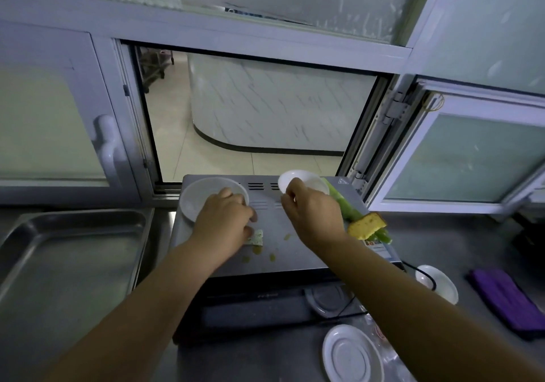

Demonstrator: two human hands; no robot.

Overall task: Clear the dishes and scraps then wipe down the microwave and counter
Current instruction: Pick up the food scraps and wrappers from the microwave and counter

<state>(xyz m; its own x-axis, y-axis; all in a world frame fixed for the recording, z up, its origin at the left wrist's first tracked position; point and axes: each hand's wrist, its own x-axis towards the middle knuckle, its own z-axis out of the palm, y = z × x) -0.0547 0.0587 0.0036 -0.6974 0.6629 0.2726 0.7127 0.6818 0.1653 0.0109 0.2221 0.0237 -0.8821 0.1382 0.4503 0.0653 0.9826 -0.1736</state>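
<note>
Left hand (223, 221) gripping a plate's (200, 195) rim, right hand (313, 208) pinching a small bowl (306, 181) – both on the microwave (283, 234) (top stained), counter's back edge.

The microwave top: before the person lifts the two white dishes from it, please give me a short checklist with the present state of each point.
1. Left hand has a grip on the white bowl: cannot tell; the fingers lie at its near rim.
2. Right hand holds the small white dish: ok, fingers pinch its near rim.
3. Microwave top free of scraps: not ok; a small food piece and yellow spots remain.
4. Green vegetable and cake piece removed: not ok.
5. Metal tray ready on the left: ok.
6. Purple cloth within sight: ok.
</note>
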